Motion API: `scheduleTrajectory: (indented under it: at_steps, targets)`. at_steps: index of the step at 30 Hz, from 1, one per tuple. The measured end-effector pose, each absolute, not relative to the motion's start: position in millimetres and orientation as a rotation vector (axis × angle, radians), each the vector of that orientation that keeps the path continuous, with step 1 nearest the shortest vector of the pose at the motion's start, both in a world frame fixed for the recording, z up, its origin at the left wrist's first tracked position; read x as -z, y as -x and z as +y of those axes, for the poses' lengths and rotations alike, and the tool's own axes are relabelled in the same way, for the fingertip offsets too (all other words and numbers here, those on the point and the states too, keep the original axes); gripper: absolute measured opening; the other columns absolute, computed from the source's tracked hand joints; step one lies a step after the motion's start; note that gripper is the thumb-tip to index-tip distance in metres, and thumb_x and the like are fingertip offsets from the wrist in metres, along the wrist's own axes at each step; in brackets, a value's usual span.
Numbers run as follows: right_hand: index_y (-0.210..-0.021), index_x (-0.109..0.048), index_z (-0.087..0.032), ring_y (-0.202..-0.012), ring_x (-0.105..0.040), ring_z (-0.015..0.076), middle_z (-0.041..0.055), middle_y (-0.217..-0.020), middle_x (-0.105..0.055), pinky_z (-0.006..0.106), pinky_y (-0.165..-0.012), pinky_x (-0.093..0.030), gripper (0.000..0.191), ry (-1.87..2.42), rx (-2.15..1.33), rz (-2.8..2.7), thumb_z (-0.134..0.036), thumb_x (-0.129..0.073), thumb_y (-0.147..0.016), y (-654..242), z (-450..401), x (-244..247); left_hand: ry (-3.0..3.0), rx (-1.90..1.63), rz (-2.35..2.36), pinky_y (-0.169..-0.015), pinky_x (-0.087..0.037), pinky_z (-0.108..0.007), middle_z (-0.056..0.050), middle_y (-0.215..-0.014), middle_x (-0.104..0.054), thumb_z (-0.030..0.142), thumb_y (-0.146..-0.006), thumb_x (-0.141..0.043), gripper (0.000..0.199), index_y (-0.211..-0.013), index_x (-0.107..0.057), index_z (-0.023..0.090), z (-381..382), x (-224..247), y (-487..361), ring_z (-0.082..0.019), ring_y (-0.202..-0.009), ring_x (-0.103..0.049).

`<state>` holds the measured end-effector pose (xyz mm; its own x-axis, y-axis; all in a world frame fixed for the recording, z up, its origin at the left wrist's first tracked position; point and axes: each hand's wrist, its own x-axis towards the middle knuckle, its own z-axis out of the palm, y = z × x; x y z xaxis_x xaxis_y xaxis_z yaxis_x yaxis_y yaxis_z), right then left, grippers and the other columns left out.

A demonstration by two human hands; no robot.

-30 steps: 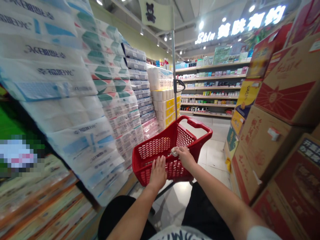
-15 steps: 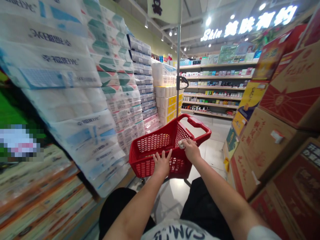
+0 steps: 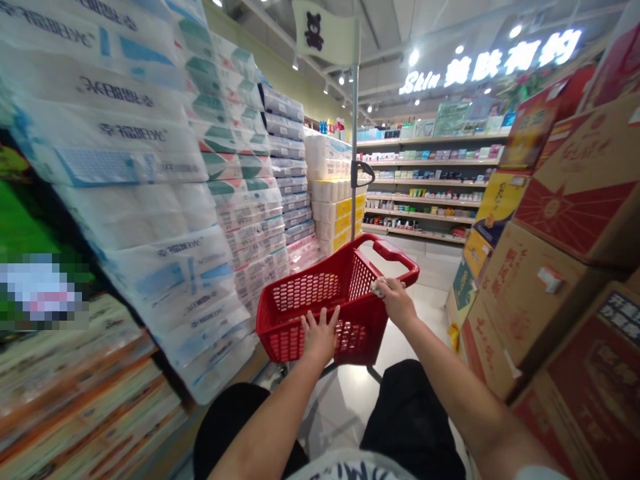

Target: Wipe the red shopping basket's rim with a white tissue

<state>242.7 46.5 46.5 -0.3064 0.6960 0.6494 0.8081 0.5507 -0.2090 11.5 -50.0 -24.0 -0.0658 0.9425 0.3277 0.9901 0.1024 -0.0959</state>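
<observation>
Red plastic shopping basket (image 3: 295, 327) sits directly ahead of the wearer, at the centre of the aisle view, slightly tilted in frame. Its long axis runs away from the body and a little to the right, ending in a red handle bar (image 3: 393, 250). Interior appears bare; no goods visible.

Hands apart, both on the basket. Left hand (image 3: 319, 337) lies open, fingers spread, against the near wall. Right hand (image 3: 397, 301) is curled over the right rim, further forward and nearer the handle bar, with a small white wad (image 3: 379, 287) pressed under its fingers. Exact nature of the wad cannot be told.

A metal pole (image 3: 354, 133) rises behind the basket, topped by a bear flag (image 3: 325, 32). Left of the aisle: stacked toilet paper packs (image 3: 140, 200). Right: cardboard cartons (image 3: 543, 307). Beyond: shelves (image 3: 425, 193) of small goods under a lit sign (image 3: 490, 70). Floor tiles (image 3: 415, 313) pale. Black shorts (image 3: 410, 413) at bottom of view.
</observation>
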Motion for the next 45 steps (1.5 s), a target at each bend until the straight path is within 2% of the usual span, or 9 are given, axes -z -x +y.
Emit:
scheduleTrajectory:
  at_steps: [2,6,11,17,24,30,38,41,45]
  targets:
    - [-0.116,-0.06,-0.027,-0.101,-0.054,0.0198,0.0066,-0.12,-0.055,0.026,-0.075,-0.047,0.047,1.223,0.185,-2.045,-0.005,-0.044,-0.079,-252,53,-49,1.916,0.213,-2.064,-0.105,-0.017,-0.065,-0.009,-0.148,-0.036,0.039,-0.083,-0.052,0.078,-0.147,-0.009,0.039,-51,23,-9,-0.047,-0.13,-0.032]
    - [-0.112,-0.063,-0.023,-0.105,-0.054,0.0219,0.0067,-0.118,-0.057,0.03,-0.085,-0.047,0.046,1.267,0.194,-1.858,-0.005,-0.042,-0.075,-289,73,-61,1.912,0.212,-2.051,-0.105,-0.017,-0.064,-0.009,-0.148,-0.035,0.038,-0.083,-0.052,0.077,-0.147,-0.008,0.038,-54,22,-7,-0.046,-0.13,-0.033]
    - [-0.118,-0.06,-0.02,-0.1,-0.057,0.0225,0.0091,-0.117,-0.058,0.034,-0.085,-0.048,0.052,1.326,0.168,-1.69,-0.006,-0.042,-0.072,-304,80,-58,1.913,0.194,-2.071,-0.106,-0.015,-0.065,-0.01,-0.148,-0.034,0.039,-0.084,-0.051,0.077,-0.147,-0.007,0.038,-56,20,-10,-0.045,-0.132,-0.031]
    - [-0.114,-0.062,-0.016,-0.128,-0.039,0.0278,0.0122,-0.129,-0.053,0.048,-0.106,-0.032,0.045,1.242,0.237,-1.788,-0.007,-0.037,-0.079,-258,71,-35,1.909,0.199,-2.088,-0.106,-0.015,-0.065,-0.009,-0.149,-0.034,0.041,-0.085,-0.05,0.075,-0.147,-0.009,0.038,-56,18,-9,-0.045,-0.132,-0.03]
    - [-0.117,-0.062,-0.02,-0.13,-0.037,0.0263,0.0103,-0.134,-0.051,0.046,-0.104,-0.034,0.037,1.075,0.184,-2.122,-0.01,-0.042,-0.088,-194,35,-10,1.896,0.206,-2.073,-0.106,-0.015,-0.066,-0.011,-0.148,-0.035,0.04,-0.083,-0.054,0.078,-0.148,-0.011,0.036,-58,18,-9,-0.045,-0.132,-0.03]
    - [-0.116,-0.064,-0.021,-0.118,-0.048,0.0226,0.0095,-0.124,-0.058,0.039,-0.098,-0.039,0.04,1.05,0.074,-2.143,-0.007,-0.04,-0.086,-204,40,-27,1.887,0.232,-2.055,-0.106,-0.015,-0.066,-0.009,-0.147,-0.035,0.037,-0.081,-0.056,0.08,-0.147,-0.011,0.036,-61,22,-6,-0.044,-0.132,-0.029]
    - [-0.115,-0.064,-0.022,-0.125,-0.04,0.0251,0.008,-0.132,-0.052,0.042,-0.102,-0.037,0.043,1.039,0.115,-2.17,-0.005,-0.043,-0.082,-187,20,-17,1.878,0.276,-2.095,-0.107,-0.013,-0.066,-0.008,-0.148,-0.036,0.035,-0.081,-0.054,0.077,-0.147,-0.014,0.036,-62,23,-18,-0.044,-0.132,-0.03]
    - [-0.114,-0.065,-0.023,-0.123,-0.042,0.0225,0.0064,-0.132,-0.053,0.038,-0.101,-0.039,0.044,0.914,0.053,-2.291,-0.004,-0.045,-0.081,-178,17,-12,1.929,0.277,-2.076,-0.108,-0.015,-0.063,-0.006,-0.15,-0.034,0.033,-0.083,-0.05,0.073,-0.148,-0.017,0.033,-65,25,-14,-0.041,-0.132,-0.031]
    - [-0.117,-0.063,-0.019,-0.12,-0.045,0.0244,0.0095,-0.127,-0.055,0.04,-0.103,-0.038,0.046,1.122,0.051,-2.105,-0.002,-0.042,-0.079,-182,26,-18,1.998,0.31,-1.999,-0.114,-0.016,-0.054,-0.004,-0.153,-0.03,0.032,-0.085,-0.046,0.071,-0.149,-0.016,0.025,-69,29,-4,-0.033,-0.136,-0.027]
